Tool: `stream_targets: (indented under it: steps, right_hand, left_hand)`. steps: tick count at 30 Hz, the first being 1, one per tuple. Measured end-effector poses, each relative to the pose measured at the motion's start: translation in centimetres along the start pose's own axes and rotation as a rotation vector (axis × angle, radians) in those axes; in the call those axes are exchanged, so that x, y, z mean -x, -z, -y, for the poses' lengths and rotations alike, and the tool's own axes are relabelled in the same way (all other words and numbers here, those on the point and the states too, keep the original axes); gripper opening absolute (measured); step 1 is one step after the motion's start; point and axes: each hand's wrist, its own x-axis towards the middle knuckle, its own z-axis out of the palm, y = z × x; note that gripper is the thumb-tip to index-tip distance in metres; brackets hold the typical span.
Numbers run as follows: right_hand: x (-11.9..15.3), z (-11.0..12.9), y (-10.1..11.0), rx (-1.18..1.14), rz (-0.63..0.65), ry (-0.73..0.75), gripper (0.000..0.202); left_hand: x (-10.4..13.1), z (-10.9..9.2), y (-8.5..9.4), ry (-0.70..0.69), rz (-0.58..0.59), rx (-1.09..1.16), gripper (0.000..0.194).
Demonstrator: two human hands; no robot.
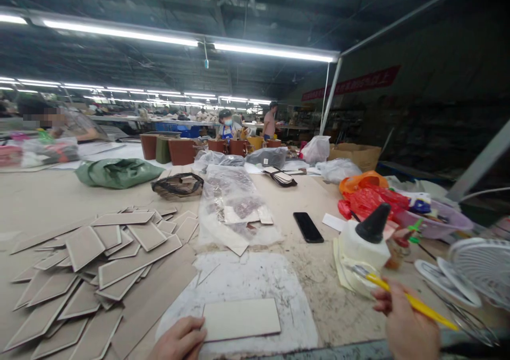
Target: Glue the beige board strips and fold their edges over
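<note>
Currently left hand touches pale panel; right grips likely brush.

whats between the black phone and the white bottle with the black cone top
In the head view, a small white strip lies between the phone and the white bottle.

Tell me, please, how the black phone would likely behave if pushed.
The phone would probably slide rather than roll, since it lies flat and is slab-shaped. It looks stiff, with straight edges, and its glossy face may feel slippery.
</note>
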Motion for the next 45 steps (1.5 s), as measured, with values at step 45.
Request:
stream_targets:
  steps: [45]
  right_hand:
    - [17.1, 1.4, -10.6, 0.08, 0.981, -0.089, 0.036]
  left_hand:
    - [-0.2, -3.0, 1.4, 0.089, 0.048, 0.09, 0.015]
